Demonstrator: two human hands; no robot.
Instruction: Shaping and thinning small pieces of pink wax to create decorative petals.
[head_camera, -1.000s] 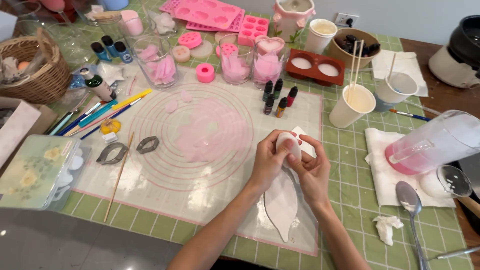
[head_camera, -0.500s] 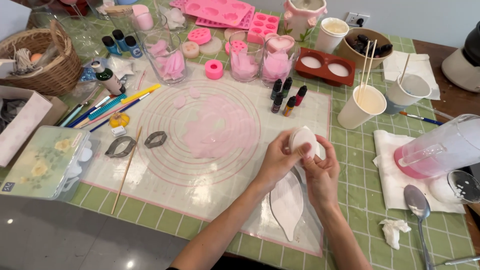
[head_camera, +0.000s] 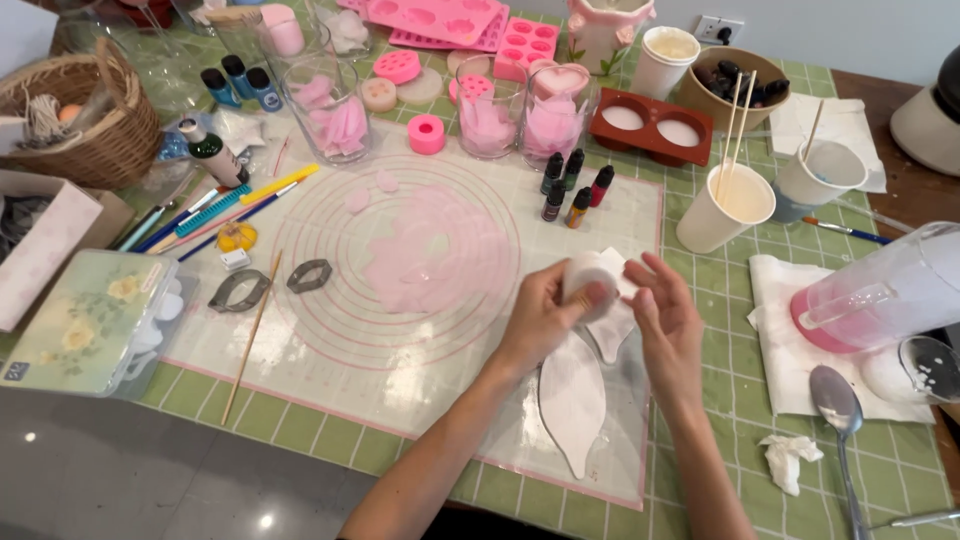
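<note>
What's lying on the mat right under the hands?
Under the left hand and right hand, two white leaf-shaped pieces lie on the clear mat: a long one and a smaller one. The small white piece in the left hand hides the smaller one's upper end.

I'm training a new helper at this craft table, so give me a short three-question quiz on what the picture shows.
1. True or false: the left hand holds a small white rounded piece.
2. What lies on the mat just below both hands: (a) a long white leaf shape, (b) a pink ring, (c) a spoon?
3. What stands in the paper cup right of the mat?

Key: 1 true. 2 a, the white leaf shape. 3 two thin wooden sticks. The right hand is open beside the piece.
</note>
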